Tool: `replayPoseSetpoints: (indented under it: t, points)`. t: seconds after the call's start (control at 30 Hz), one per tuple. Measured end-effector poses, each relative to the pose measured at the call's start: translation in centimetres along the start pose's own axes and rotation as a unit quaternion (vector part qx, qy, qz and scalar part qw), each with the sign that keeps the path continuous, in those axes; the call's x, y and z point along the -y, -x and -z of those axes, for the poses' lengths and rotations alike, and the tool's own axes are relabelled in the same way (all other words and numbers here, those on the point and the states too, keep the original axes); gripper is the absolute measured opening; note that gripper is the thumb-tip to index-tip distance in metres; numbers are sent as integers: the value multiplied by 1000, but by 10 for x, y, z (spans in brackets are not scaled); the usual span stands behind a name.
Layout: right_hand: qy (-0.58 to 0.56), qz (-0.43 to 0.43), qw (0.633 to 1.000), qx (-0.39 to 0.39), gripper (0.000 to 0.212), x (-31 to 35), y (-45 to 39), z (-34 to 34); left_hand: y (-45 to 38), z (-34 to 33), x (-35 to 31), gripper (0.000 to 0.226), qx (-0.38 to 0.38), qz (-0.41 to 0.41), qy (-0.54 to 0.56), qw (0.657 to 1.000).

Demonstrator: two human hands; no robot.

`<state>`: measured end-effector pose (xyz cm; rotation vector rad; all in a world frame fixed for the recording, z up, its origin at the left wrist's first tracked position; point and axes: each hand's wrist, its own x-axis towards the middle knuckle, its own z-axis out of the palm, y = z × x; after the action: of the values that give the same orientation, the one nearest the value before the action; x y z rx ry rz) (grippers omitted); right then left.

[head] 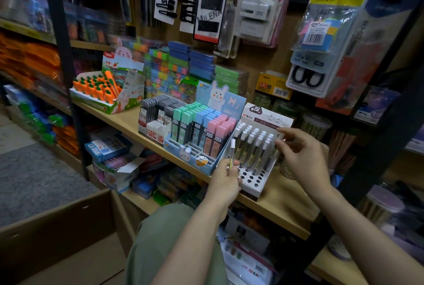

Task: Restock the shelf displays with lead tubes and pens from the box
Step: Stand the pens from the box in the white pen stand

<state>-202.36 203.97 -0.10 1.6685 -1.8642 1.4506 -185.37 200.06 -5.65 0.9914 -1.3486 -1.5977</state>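
Note:
A white display stand [254, 181] with round holes sits on the wooden shelf [282, 202], holding several clear lead tubes with white caps [254, 145]. My left hand [226, 184] pinches one white-capped lead tube [231, 154] upright, just left of the stand's front holes. My right hand [302, 154] reaches over the stand's right side, its fingertips touching the caps of the tubes in the right rows. A brown cardboard box [57, 234] stands open at lower left.
Left of the stand is a blue bunny display [199, 133] of pastel lead cases, then grey lead cases [158, 110] and a carrot pen display [101, 90]. Packaged goods hang above. Jars [314, 124] stand behind the stand. A lower shelf holds more boxes.

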Motion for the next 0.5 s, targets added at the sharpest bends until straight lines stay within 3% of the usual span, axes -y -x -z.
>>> replayPoseSetpoints:
  t: [0.5]
  points:
    - [146, -45, 988, 6, 13, 10, -15, -4, 4, 3, -3, 23, -10, 13, -19, 1000]
